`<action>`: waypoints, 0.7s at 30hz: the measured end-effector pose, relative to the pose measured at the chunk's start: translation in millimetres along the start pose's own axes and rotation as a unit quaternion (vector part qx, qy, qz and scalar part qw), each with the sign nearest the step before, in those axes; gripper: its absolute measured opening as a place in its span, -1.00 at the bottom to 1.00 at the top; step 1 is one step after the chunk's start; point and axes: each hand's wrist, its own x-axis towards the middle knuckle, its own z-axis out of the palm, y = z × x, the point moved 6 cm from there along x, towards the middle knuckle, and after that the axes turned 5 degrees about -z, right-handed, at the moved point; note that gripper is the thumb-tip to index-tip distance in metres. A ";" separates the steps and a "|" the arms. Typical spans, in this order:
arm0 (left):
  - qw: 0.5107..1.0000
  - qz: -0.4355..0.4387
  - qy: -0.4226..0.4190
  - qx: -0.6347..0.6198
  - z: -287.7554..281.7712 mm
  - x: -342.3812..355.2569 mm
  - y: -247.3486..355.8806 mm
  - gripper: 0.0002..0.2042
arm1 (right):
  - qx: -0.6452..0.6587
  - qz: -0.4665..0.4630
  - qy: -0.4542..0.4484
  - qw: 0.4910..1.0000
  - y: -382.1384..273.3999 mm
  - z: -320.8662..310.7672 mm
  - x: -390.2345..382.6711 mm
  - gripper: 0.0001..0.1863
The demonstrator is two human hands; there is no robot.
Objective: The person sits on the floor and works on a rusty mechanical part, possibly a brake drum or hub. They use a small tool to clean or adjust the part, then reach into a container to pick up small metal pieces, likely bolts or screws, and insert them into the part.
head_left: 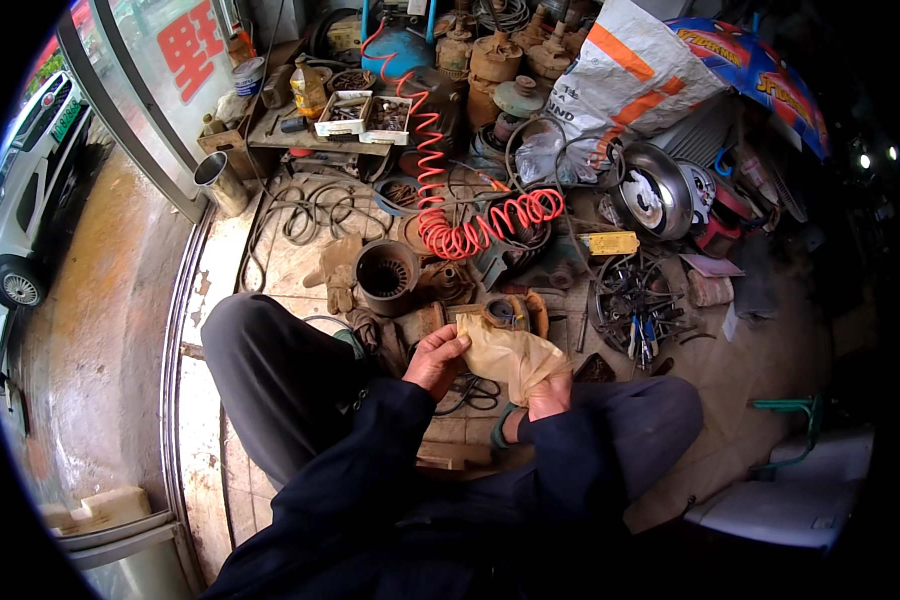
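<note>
Tan glove stretched between two hands

The glove (510,355) is in the air between the knees, its far end just above a round metal part (507,312) on the floor. The left hand (436,360) pinches its left end, thumb and fingertips closed on the fabric. The right hand (551,393) is at the other end, its fingers covered by the glove; whether they are curled or straight, I cannot tell.

Beyond the left hand stands a hollow motor shell (387,277), with more tan gloves (338,270) beside it. A red coiled hose (492,230) lies farther off. To the right, tools (645,325) are heaped in a round holder, near a yellow box (612,243). Behind these are a steel bowl (682,190) and a white sack (630,75) with orange stripes.
</note>
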 end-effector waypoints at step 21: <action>0.993 -0.039 0.048 0.100 -9.7 -2.9 -16.2 -0.74 | 0.135 0.240 0.015 0.961 45.0 -11.7 4.6 -0.68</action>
